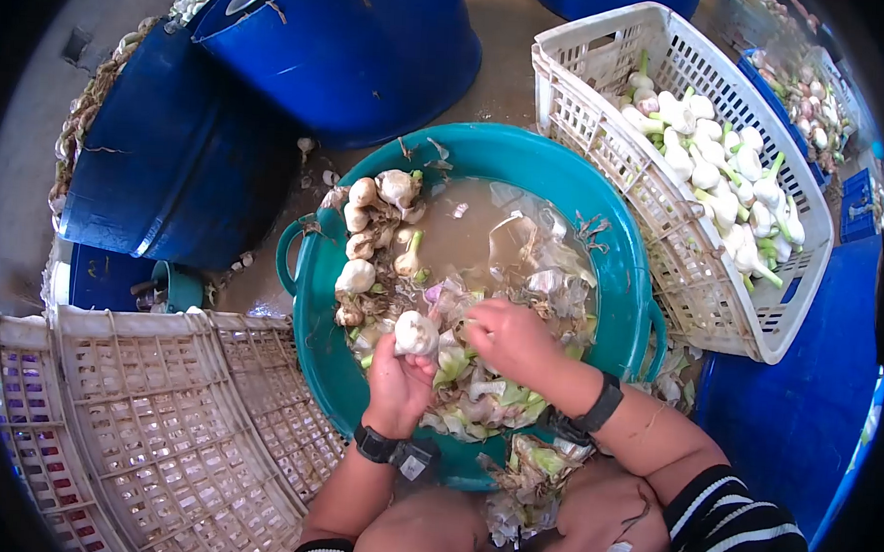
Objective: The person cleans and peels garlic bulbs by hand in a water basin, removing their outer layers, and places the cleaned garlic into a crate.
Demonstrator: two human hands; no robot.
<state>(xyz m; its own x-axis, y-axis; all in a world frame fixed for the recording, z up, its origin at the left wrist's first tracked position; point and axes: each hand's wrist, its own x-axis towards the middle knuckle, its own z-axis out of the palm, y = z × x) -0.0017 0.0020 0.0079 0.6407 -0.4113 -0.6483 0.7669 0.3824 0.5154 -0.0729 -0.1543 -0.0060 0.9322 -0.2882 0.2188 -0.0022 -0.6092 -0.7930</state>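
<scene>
A whitish garlic bulb (416,334) is gripped in my left hand (398,381), over the near part of a teal tub (478,139). Just to its right, my right hand (503,336) is closed, its fingers curled and pointing at the bulb; whether anything sits between them is hidden. Beneath both hands lie loose husks and green leaf scraps (486,396). Unpeeled garlic bulbs (357,276) are piled along the tub's left side, and murky water (464,228) with floating skins shows in the middle.
At the upper right stands a white plastic crate (644,176) holding many peeled bulbs with green stems. Another pale crate (141,401) is at the lower left. Big blue barrels (373,56) rise behind the tub. More husks (522,477) rest between my legs.
</scene>
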